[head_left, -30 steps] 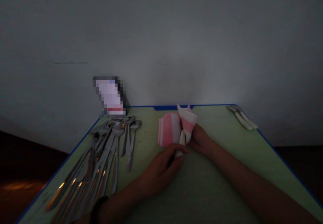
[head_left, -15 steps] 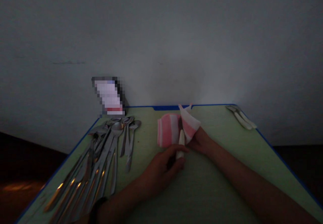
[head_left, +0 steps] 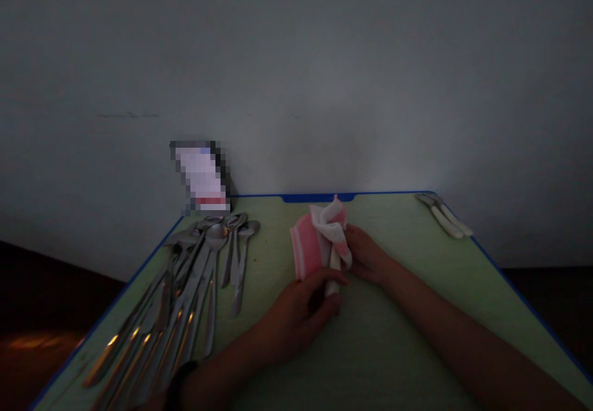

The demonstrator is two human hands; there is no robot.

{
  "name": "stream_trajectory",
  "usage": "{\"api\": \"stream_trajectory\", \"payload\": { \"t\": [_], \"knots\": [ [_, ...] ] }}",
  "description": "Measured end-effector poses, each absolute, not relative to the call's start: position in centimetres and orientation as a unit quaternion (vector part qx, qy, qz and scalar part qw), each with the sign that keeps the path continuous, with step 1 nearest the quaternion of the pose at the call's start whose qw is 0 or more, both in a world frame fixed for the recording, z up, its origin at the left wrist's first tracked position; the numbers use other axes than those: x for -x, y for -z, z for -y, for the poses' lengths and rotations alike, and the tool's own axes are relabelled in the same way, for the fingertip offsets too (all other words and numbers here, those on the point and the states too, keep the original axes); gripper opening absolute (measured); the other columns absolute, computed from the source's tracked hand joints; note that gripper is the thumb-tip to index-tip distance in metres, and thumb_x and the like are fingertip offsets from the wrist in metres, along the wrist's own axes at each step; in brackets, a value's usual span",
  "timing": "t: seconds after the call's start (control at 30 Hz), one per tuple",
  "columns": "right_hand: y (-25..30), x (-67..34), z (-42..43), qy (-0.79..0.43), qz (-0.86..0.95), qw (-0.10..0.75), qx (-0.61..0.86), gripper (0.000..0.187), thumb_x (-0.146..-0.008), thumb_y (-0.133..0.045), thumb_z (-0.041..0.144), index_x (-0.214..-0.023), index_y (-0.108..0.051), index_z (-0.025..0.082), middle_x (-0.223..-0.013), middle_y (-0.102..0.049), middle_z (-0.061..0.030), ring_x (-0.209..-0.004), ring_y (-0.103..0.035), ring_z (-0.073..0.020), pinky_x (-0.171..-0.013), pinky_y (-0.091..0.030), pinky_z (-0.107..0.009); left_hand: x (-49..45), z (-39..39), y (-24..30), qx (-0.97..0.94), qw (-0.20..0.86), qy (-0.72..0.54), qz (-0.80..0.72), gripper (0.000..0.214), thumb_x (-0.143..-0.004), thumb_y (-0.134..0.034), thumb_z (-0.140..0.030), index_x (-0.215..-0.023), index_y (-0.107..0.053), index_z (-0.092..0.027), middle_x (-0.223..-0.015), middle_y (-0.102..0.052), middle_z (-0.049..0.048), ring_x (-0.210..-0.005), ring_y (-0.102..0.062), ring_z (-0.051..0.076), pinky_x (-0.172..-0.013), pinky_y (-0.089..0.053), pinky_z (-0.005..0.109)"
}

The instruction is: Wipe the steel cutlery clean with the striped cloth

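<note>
On a green table, my left hand is closed round the white handle of a utensil, holding it upright. My right hand grips a pink and white striped cloth that is bunched around the upper part of that utensil, hiding its end. Both hands sit near the middle of the table, toward its far edge.
Several metal spoons and other cutlery lie in a row on the table's left side. Two white-handled utensils rest at the far right corner. A blurred box leans against the wall behind the cutlery.
The cloth was spread open beside the utensil; now my right hand has closed it in around the utensil's top. My left hand has barely moved.
</note>
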State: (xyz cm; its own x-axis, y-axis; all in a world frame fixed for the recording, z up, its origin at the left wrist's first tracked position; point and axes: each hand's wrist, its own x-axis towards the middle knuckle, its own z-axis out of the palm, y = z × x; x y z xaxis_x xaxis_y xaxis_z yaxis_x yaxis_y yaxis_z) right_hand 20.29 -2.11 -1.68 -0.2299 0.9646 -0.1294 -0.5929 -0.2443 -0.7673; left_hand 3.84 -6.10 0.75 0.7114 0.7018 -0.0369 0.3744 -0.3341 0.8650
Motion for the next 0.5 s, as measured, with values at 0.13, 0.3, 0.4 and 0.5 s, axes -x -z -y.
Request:
{"api": "stream_trajectory", "payload": {
  "t": [0.13,0.3,0.4,0.5],
  "knots": [
    [1.68,-20.30,2.08,-0.723,0.303,0.534,0.317,0.028,-0.066,-0.068,0.035,-0.086,-0.063,0.017,-0.066,-0.064,-0.0008,-0.059,-0.056,-0.0141,-0.056,-0.041,-0.026,-3.88,6.06,-0.84,-0.795,0.477,-0.172,-0.333,0.020,-0.088,-0.043,-0.026,-0.107,-0.050,-0.021,-0.062,-0.041,-0.0068,-0.055,-0.039,0.009,-0.052,-0.031,0.020],
    [1.74,-20.34,2.11,-0.722,0.298,0.533,0.326,0.027,-0.067,-0.067,0.035,-0.087,-0.063,0.017,-0.068,-0.064,-0.0010,-0.056,-0.055,-0.0131,-0.055,-0.042,-0.027,-3.90,6.10,-0.77,-0.793,0.478,-0.171,-0.336,0.019,-0.088,-0.043,-0.027,-0.105,-0.050,-0.021,-0.063,-0.043,-0.0063,-0.056,-0.040,0.009,-0.052,-0.031,0.020],
    [1.72,-20.31,2.11,-0.726,0.294,0.534,0.318,0.026,-0.067,-0.067,0.033,-0.088,-0.063,0.017,-0.069,-0.064,-0.0010,-0.060,-0.056,-0.0140,-0.057,-0.043,-0.027,-3.90,6.11,-0.75,-0.792,0.479,-0.172,-0.338,0.020,-0.088,-0.043,-0.027,-0.106,-0.050,-0.021,-0.064,-0.045,-0.0061,-0.056,-0.040,0.009,-0.052,-0.032,0.020],
    [1.56,-20.14,1.99,-0.725,0.275,0.549,0.311,0.022,-0.069,-0.065,0.033,-0.085,-0.062,0.018,-0.070,-0.064,-0.0008,-0.067,-0.057,-0.0154,-0.063,-0.044,-0.028,-3.92,6.09,-0.80,-0.789,0.483,-0.179,-0.334,0.020,-0.088,-0.043,-0.027,-0.106,-0.050,-0.021,-0.065,-0.047,-0.0056,-0.056,-0.041,0.009,-0.052,-0.032,0.020]
  ]
}}
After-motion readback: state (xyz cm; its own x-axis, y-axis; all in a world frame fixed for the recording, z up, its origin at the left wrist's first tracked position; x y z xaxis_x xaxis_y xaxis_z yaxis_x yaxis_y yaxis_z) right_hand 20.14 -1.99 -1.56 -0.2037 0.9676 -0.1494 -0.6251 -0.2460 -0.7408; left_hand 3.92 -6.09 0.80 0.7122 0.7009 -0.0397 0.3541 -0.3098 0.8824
